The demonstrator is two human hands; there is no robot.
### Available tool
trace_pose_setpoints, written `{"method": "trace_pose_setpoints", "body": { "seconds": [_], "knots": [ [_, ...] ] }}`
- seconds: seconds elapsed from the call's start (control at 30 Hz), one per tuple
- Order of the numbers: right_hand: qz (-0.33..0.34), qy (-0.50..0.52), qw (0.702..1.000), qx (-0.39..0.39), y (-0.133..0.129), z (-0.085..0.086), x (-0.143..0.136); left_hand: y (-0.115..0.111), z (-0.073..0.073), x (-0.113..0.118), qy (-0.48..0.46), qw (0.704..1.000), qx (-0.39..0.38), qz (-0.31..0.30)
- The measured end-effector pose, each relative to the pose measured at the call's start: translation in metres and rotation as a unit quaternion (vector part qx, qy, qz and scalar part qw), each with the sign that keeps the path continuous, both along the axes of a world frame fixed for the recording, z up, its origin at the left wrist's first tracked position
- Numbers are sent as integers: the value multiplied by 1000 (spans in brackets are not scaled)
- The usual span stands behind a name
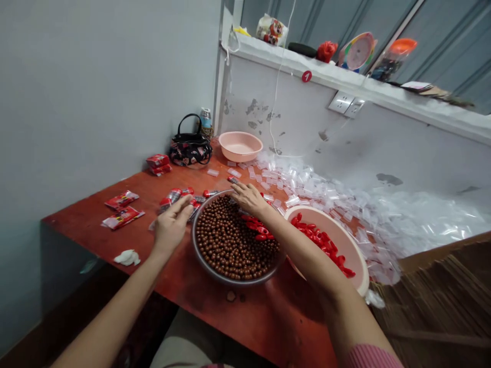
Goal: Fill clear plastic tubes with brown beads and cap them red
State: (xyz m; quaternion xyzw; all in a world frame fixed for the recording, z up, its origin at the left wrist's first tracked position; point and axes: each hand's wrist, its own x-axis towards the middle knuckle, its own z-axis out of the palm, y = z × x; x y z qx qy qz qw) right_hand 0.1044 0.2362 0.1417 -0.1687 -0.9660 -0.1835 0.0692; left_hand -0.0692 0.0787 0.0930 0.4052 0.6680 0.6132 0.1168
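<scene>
A metal basin (pixel 207 255) full of round brown balls stands at the table's front edge, with several red plastic pieces (pixel 262 234) on the balls at its right. My right hand (pixel 251 200) reaches over the basin's back rim, fingertips by a small red-capped container (pixel 232 179); whether they grip it is unclear. My left hand (pixel 172 228) is left of the basin, thumb and fingers close together beside red-capped clear containers (pixel 174 195); what it holds, if anything, is hidden. A pink basin (pixel 358 253) of red pieces sits at the right.
Clear plastic pieces (pixel 307 184) are heaped along the wall. A pink bowl (pixel 241 148), a floral handbag (pixel 191 149) and red packets (pixel 123 217) lie on the red table (pixel 164 273). Cardboard sheets (pixel 441 301) stand at the right.
</scene>
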Motion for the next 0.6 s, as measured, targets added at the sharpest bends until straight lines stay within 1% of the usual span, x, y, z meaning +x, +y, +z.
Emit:
{"method": "trace_pose_setpoints", "body": {
  "seconds": [0.03,0.1,0.17,0.23,0.3,0.37,0.43,0.47,0.5,0.53,0.6],
  "knots": [
    [-3,4,1000,-6,1,-1,-1,-3,2,8,-1,1000,-3,-16],
    [-13,43,999,-30,0,-2,2,-7,6,24,-4,998,4,-60],
    [-17,108,990,-84,-8,0,9,-9,10,38,23,995,15,-96],
    [-1,164,973,-164,-23,3,19,-10,16,50,77,988,33,-127],
    [26,194,950,-242,-43,6,31,-11,21,60,128,979,56,-151],
    [40,210,931,-295,-63,8,43,-14,25,70,150,971,70,-170],
    [38,211,922,-324,-79,10,55,-17,27,78,153,967,69,-191],
    [30,203,923,-327,-84,10,60,-19,27,80,151,966,64,-201],
    [15,186,930,-316,-88,10,66,-21,26,81,145,966,57,-207],
    [-5,159,943,-292,-91,10,71,-22,24,81,132,968,52,-209],
    [-52,82,973,-207,-93,6,79,-24,19,79,89,975,44,-197]
  ]
}}
